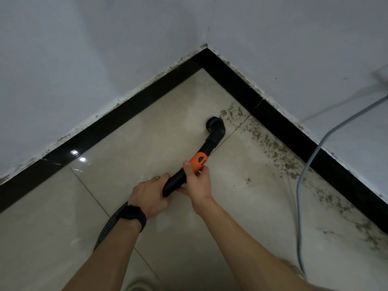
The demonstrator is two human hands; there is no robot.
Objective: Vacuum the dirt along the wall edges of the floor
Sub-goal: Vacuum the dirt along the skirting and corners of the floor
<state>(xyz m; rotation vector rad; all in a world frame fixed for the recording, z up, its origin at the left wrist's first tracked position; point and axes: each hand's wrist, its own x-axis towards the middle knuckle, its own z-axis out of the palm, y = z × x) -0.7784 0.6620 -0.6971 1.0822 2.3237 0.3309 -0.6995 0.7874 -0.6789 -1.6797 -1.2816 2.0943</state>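
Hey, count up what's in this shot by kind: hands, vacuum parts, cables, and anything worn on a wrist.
hands: 2, the left hand and the right hand
vacuum wand: 1
ribbed hose: 1
grey cable: 1
wristwatch: 1
Total: 6

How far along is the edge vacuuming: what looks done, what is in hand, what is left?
Done: the floor by the left skirting looks clean. In hand: the left hand and right hand hold the vacuum wand, its brush nozzle down at the near-corner end of the dirt. Left: the speckled dirt along the right skirting, running toward the bottom right.
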